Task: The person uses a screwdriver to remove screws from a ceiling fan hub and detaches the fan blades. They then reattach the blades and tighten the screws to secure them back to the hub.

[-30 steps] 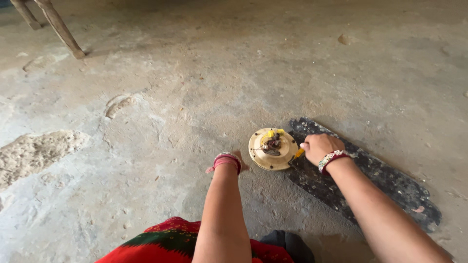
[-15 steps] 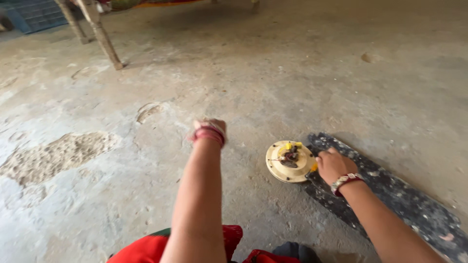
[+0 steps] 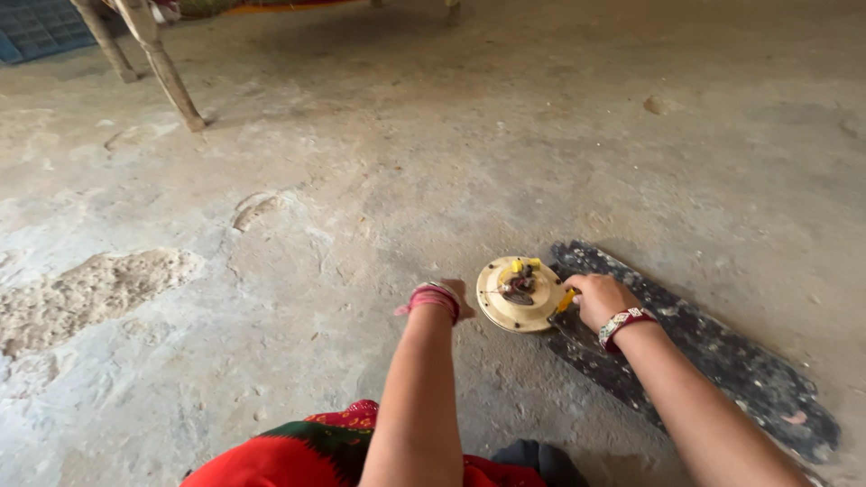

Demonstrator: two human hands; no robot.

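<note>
A round cream disc (image 3: 505,307) with small yellow pieces and a dark centre lies on the concrete floor. It sits at the near end of a long dark flat blade (image 3: 722,361) that runs off to the lower right. My right hand (image 3: 600,298) is at the disc's right edge, closed around a small yellow-handled tool (image 3: 566,300) whose tip points at the disc. My left hand (image 3: 448,293), with red bangles on its wrist, rests at the disc's left edge. Its fingers are mostly hidden behind the wrist.
Wooden legs of a cot (image 3: 167,77) stand at the top left, with a blue mesh crate (image 3: 36,32) behind them. A rough sandy patch (image 3: 90,289) breaks the floor on the left. Red and green cloth (image 3: 307,455) covers my lap at the bottom.
My left hand, raised and away to the left half a second ago, has come back down beside the disc. My right hand stays at the disc's right edge. The view has tilted up.
</note>
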